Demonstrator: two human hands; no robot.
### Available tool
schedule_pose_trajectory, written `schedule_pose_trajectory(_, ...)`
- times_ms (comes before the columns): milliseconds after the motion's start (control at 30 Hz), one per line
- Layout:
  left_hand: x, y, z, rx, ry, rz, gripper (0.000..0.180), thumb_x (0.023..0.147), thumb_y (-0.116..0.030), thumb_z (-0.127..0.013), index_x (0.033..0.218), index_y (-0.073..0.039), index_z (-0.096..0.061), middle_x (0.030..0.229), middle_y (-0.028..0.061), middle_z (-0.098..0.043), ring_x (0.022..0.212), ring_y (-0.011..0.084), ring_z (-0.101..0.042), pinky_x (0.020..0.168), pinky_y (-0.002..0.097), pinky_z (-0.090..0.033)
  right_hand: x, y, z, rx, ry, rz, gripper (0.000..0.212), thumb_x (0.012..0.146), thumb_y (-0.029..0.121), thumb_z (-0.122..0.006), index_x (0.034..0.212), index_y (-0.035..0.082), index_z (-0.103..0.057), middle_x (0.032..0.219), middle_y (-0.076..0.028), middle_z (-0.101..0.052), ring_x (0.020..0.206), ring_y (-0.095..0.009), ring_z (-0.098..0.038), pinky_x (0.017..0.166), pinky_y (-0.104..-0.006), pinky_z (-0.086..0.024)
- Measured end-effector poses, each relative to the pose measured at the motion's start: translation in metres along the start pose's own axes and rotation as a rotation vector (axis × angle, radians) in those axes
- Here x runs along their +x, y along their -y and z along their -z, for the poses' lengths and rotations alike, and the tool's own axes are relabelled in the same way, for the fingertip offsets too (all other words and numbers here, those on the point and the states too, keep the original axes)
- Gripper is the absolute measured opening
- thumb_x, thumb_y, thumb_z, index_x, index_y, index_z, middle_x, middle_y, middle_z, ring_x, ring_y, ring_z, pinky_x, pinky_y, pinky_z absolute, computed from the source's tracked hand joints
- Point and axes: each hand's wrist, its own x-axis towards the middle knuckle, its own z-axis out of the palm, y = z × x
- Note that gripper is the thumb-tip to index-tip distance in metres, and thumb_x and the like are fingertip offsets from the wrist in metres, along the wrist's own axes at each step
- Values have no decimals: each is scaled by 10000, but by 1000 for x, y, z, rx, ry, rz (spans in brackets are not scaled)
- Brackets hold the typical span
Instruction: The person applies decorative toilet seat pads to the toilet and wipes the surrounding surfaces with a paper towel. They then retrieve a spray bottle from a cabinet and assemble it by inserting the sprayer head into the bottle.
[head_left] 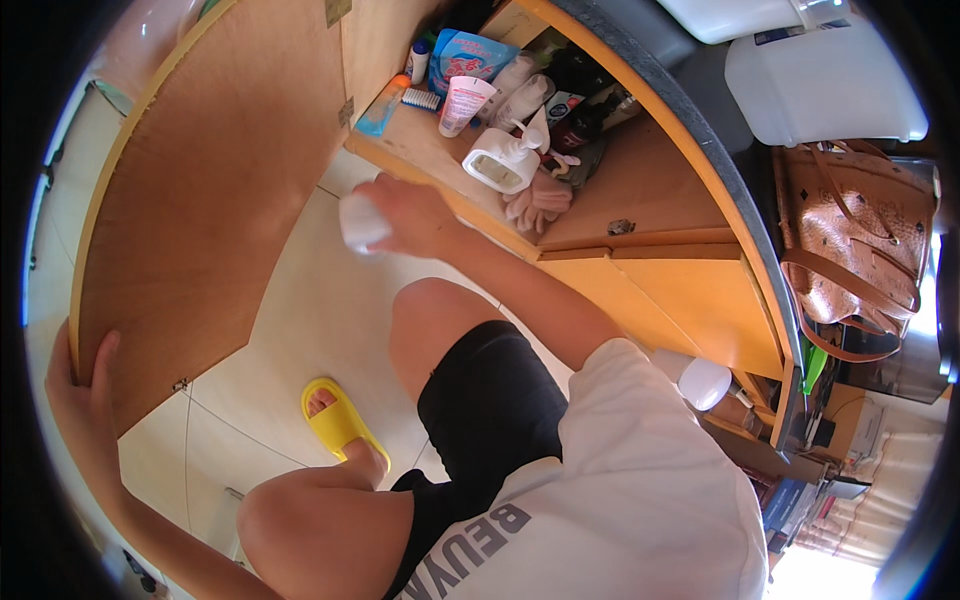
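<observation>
My left hand [85, 375] grips the outer edge of a swung-out wooden cabinet door [210, 190], its fingers wrapped round the rim. Over the floor in front of the cabinet, my right hand [410, 215] is closed on a small white rounded object [362, 222], blurred by motion, so its kind cannot be made out. Beyond that hand, on the cabinet shelf, stand a white pump bottle [500, 165], a pink-and-white squeeze tube [465, 105] and a blue pouch [470, 58]. A pair of pale pink gloves [540, 203] lies at the shelf's front edge.
An orange-capped tube [385, 105] and a small brush [421, 98] sit near the door hinge. Dark bottles [580, 125] stand deeper inside. A brown handbag [850, 250] and a white plastic jug [820, 85] rest on the dark countertop [690, 120]. My foot wears a yellow slipper [345, 425].
</observation>
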Motion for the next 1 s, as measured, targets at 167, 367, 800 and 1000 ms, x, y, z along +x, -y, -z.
schedule_pose_trajectory(167,0,-7,-2,1,1,8,329,896,-226,-662,1110,17,-603,917,132,-657,819,209,-611,786,280,-465,-2,-10,-53,-172,316,189,659,625,196,-816,1193,138,-487,1084,-63,-541,1037,-272,-571,816,-412,-516)
schedule_pose_trajectory(367,-2,-8,3,-32,-18,15,306,880,-189,-677,1098,13,-604,867,116,-653,770,190,-601,747,264,-466,-17,-26,-39,-88,296,117,774,659,217,-812,1328,146,-430,1298,-144,-485,1191,-339,-484,999,-427,-423)
schedule_pose_trajectory(800,2,-43,11,-161,34,44,205,826,-97,-692,965,19,-596,695,118,-560,611,188,-477,621,280,-429,58,-128,80,-625,-92,-554,307,807,295,-701,1051,118,-644,939,-149,-684,861,-309,-670,738,-403,-545)
schedule_pose_trajectory(1000,0,-38,14,-158,26,98,198,808,-81,-702,934,21,-588,659,126,-524,581,210,-427,578,288,-403,38,-60,46,-368,-88,-264,204,787,308,-703,894,136,-681,808,-131,-672,797,-324,-656,686,-432,-521)
